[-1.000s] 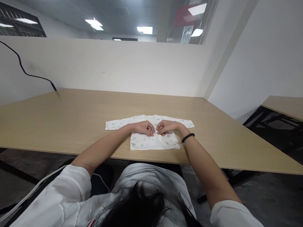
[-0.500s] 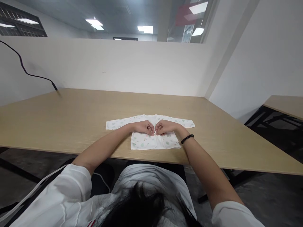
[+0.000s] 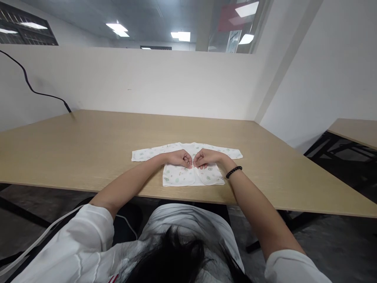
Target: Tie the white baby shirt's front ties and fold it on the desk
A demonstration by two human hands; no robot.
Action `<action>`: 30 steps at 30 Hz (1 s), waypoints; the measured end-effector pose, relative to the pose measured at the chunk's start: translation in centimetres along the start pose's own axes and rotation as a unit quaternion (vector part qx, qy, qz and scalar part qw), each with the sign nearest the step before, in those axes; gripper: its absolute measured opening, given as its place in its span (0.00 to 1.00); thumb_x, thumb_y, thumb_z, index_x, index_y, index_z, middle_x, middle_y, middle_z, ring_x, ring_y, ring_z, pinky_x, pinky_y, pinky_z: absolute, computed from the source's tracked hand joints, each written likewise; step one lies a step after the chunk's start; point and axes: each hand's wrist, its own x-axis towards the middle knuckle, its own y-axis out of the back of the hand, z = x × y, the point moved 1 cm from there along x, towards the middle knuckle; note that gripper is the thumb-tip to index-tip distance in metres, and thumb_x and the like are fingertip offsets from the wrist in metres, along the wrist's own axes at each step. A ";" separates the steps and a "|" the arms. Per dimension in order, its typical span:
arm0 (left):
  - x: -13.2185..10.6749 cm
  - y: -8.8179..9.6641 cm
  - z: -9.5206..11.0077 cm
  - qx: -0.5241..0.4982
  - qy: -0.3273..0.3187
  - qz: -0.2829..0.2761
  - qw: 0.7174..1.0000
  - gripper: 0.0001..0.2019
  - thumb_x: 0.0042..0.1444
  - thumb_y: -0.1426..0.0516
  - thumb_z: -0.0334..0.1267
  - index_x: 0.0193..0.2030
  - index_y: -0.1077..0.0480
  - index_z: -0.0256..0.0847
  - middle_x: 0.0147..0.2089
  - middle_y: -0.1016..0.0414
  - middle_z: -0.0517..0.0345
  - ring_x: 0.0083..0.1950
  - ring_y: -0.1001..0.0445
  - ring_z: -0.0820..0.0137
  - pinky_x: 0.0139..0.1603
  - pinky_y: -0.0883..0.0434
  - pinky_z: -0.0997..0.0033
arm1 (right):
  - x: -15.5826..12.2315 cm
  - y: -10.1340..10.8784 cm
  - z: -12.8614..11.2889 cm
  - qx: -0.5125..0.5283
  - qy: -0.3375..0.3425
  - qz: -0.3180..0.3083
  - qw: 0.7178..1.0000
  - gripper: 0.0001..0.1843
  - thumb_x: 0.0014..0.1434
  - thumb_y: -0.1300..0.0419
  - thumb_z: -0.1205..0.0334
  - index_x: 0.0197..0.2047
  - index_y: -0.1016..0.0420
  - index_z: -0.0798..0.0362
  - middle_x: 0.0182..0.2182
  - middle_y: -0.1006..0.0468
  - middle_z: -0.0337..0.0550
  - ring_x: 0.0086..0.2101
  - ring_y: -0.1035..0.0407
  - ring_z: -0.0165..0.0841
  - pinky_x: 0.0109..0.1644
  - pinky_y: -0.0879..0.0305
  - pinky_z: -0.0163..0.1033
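Note:
A small white baby shirt (image 3: 178,177) with a pale print lies flat on the table, its sleeves stretched out to both sides and its front opening facing me. Over the middle of that opening, my left hand (image 3: 180,158) pinches the shirt's front edge between thumb and fingers. Close beside it, almost touching, my right hand (image 3: 205,158) is closed in a pinch on the other front edge. Whatever small fastening may be between the fingertips is too small to make out. Both hands cover part of the shirt's chest.
The wooden table (image 3: 103,133) runs back to a low white partition (image 3: 165,84). A black cable (image 3: 44,94) hangs down to the table's far left corner. To the right stands a second table (image 3: 356,131) with a dark frame.
My right hand and wrist have shifted very slightly, the fingers adjusting at the front edge. My left hand and the shirt stay almost where they were.

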 end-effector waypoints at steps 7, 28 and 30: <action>-0.2 -0.1 0.4 0.013 0.001 0.008 1.000 0.18 0.44 0.32 0.49 0.25 0.31 0.37 0.21 0.39 0.67 0.23 0.44 0.78 0.25 0.47 0.74 | 0.4 -0.5 -0.2 -0.063 0.005 0.013 0.998 0.14 0.42 0.29 0.54 0.30 0.22 0.53 0.18 0.31 0.31 0.19 0.43 0.23 0.20 0.51 0.31; -0.2 0.4 -0.2 -0.011 -0.006 -0.023 1.000 0.16 0.47 0.35 0.49 0.25 0.31 0.37 0.22 0.35 0.63 0.24 0.41 0.76 0.26 0.45 0.75 | 0.5 -0.6 -0.3 -0.067 0.023 0.014 0.997 0.08 0.43 0.34 0.59 0.28 0.23 0.54 0.16 0.34 0.30 0.18 0.46 0.24 0.21 0.54 0.32; -0.3 0.4 0.2 -0.008 0.001 -0.027 1.000 0.16 0.47 0.35 0.47 0.25 0.32 0.37 0.22 0.35 0.64 0.24 0.42 0.76 0.26 0.45 0.75 | 0.6 -0.6 -0.3 -0.063 0.025 0.011 0.998 0.08 0.43 0.35 0.60 0.28 0.23 0.54 0.15 0.35 0.30 0.18 0.46 0.24 0.21 0.54 0.32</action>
